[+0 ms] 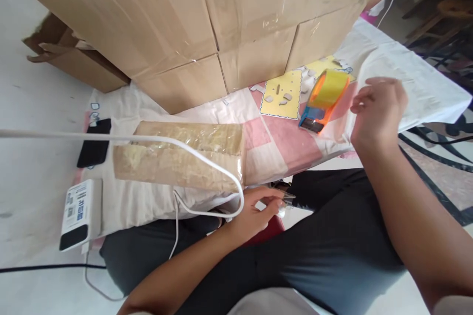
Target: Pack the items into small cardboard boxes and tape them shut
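Note:
My left hand (258,214) is low over my lap, just below the table's front edge. Its thumb and fingertips pinch a small clear strip (289,200) that looks like transparent tape. My right hand (380,113), slightly blurred, hovers at the right of the table with loosely curled fingers and nothing visible in them. Just left of it, apart from the fingers, an orange and blue tape dispenser (320,117) carries a yellowish roll of tape (333,87). A tape-wrapped cardboard package (181,170) lies along the front of the table.
A large taped stack of cardboard boxes (251,29) fills the back. An open carton (88,66) leans at the left. A black phone (95,145), a white device (81,214) and a yellow card (283,93) with scraps lie around. A white cable (199,155) crosses before the package.

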Demonstrator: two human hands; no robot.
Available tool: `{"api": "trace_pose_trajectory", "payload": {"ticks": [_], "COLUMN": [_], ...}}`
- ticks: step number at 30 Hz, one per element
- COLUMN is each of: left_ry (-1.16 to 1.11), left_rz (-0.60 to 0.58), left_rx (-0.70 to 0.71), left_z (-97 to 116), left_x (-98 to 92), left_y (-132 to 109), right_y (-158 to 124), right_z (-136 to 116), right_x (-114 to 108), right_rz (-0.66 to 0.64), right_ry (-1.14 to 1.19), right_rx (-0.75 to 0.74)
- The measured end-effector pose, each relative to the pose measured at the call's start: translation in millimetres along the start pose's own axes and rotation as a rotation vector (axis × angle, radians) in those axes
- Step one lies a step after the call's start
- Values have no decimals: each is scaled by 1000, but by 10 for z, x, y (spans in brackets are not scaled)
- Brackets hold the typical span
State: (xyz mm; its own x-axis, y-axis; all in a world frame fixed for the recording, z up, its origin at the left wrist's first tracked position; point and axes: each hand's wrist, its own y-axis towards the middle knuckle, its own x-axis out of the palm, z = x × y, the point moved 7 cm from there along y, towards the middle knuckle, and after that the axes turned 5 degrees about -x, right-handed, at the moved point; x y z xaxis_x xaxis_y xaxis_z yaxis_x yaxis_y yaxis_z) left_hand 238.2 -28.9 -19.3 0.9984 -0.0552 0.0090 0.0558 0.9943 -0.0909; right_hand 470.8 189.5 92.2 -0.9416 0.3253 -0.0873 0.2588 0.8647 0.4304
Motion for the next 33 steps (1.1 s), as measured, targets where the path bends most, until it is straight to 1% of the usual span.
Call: {"api": "trace_pose_trajectory", "payload": {"ticks": [1,2,3,4,5,6,7,8,9,11,13,17,19,22,24,26,28,33], "left_ry": [-18,-29,-32,-28,-20,-11,-3,3,3,-13,-30,-23,-56,-168,-196,-170,-122,-6], "left_rz": [20,30,33,34,38,42,45,49,62,99,108,34,60,146,163,153,141,133], "left_rx": [-18,-24,-21,-12,4,26,49,68,78,64,44,90,33,-137,-178,-163,-130,-24], "left_z": [-9,-13,-11,-5,6,22,40,55,64,59,54,126,113,20,-2,14,49,181], "left_x": [-23,-35,-41,-43,-46,-47,-46,-45,-48,-61,-53,41,62,76,94,100,85,35], "left_y": [-11,-19,-22,-22,-19,-14,-9,-5,-3,-3,-12,-50,-56,-66,-76,-88,-104,-122], "right_y": [-102,-237,-428,-691,-953,-1165,-1321,-1415,-1460,-1466,-1410,-1338,-1354,-1383,-1378,-1366,-1370,-1464], "right_z": [-218,-452,-654,-800,-911,-978,-1006,-1014,-1001,-961,-930,-940,-985,-1073,-1116,-1115,-1059,-872], "right_x": [27,150,337,548,689,778,840,880,903,907,868,808,820,853,862,864,865,866], "right_rz": [-43,-209,-465,-785,-1031,-1190,-1288,-1327,-1334,-1336,-1350,-1436,-1476,-1504,-1498,-1488,-1487,-1542], "right_ry": [42,51,37,12,1,-26,-67,-110,-160,-245,-309,-356,-328,-269,-254,-272,-314,-339], "right_rx": [-71,-168,-246,-299,-349,-383,-401,-415,-419,-426,-434,-449,-458,-455,-443,-422,-389,-299]}}
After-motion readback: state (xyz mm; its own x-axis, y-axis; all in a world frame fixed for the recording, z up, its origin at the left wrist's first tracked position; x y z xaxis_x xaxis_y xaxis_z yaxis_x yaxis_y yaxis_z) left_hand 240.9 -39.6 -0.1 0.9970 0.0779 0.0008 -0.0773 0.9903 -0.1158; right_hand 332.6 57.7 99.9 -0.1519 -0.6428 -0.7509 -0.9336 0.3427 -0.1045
